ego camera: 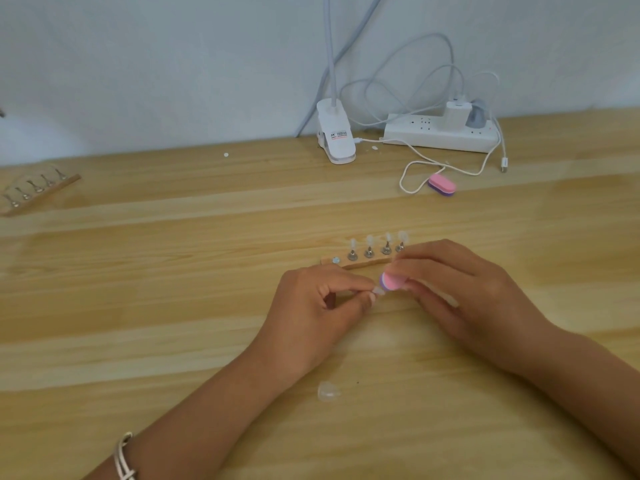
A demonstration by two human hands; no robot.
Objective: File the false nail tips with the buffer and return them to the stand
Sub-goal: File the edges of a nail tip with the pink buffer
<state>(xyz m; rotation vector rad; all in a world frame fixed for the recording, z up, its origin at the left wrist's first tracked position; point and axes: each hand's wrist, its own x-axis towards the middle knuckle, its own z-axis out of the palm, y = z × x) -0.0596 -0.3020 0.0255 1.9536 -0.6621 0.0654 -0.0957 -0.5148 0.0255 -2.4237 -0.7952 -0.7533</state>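
Observation:
A small wooden stand [360,263] lies just beyond my hands, with several clear nail tips [370,241] upright on metal holders and one bare magnet [335,260] at its left end. My left hand [311,313] pinches a clear nail tip [377,291] between thumb and forefinger. My right hand [460,289] grips a pink and purple buffer [390,282], whose end touches that tip. My right hand hides the stand's right end.
A loose clear nail tip [329,390] lies on the wooden table near my left forearm. A second pink buffer [441,184] sits by a white cable. A clip lamp [335,136] and a power strip [440,133] stand at the back. Another stand [38,194] lies far left.

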